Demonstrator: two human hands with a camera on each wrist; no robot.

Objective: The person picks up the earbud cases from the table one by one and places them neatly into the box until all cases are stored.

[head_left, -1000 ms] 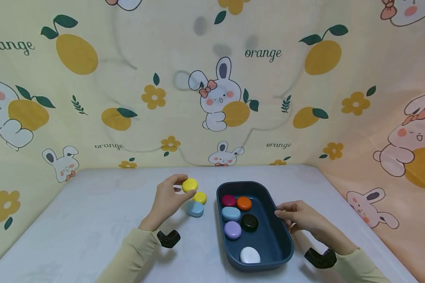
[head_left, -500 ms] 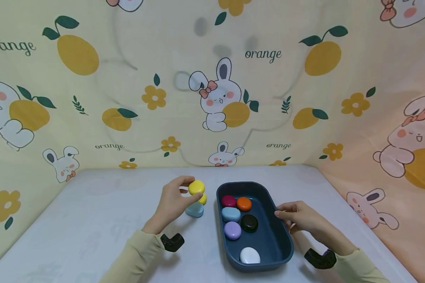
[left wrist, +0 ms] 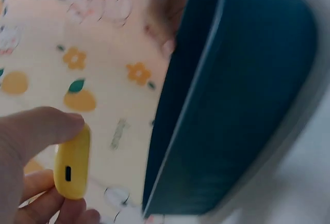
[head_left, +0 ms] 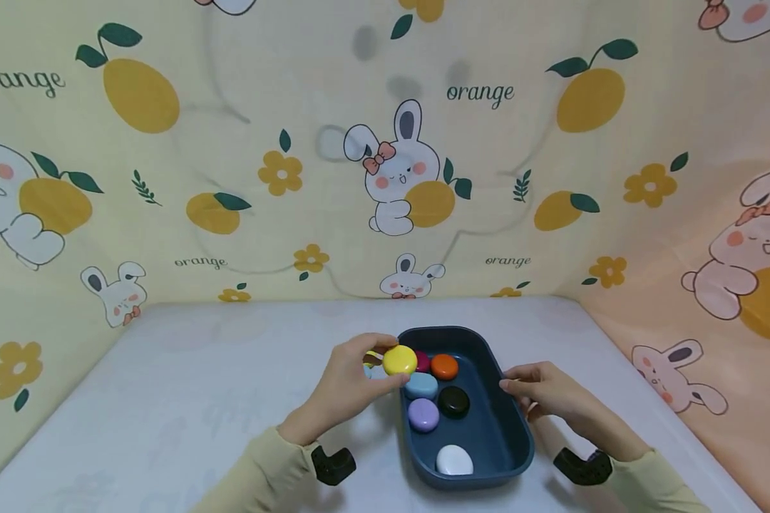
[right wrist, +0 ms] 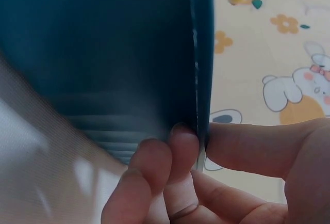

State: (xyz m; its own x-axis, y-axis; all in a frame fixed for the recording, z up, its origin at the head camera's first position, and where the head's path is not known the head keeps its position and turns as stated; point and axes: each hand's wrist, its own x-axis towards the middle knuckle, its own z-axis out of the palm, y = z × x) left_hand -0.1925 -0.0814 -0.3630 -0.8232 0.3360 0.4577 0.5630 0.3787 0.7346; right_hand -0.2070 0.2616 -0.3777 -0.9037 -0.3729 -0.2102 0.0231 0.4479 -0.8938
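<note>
My left hand (head_left: 353, 381) pinches a yellow earbud case (head_left: 401, 361) between thumb and fingers, just over the left rim of a dark blue tray (head_left: 490, 427). In the left wrist view the yellow earbud case (left wrist: 77, 157) shows a small black port slot. My right hand (head_left: 555, 399) pinches the tray's right rim, thumb inside and fingers outside. The tray holds several smooth cases: dark red (head_left: 422, 362), orange (head_left: 445, 367), light blue (head_left: 421, 385), black (head_left: 453, 402), purple (head_left: 423, 415) and white (head_left: 454, 461).
Behind my left fingers, another yellow case (head_left: 371, 358) shows only in part, and a light blue case is mostly hidden. The white tabletop (head_left: 199, 413) reaches back to a patterned cloth (head_left: 321, 92) that hangs behind and at both sides.
My left hand has carried the yellow earbud case rightward, from beside the loose cases to the tray's left rim. My right hand keeps its hold on the tray.
</note>
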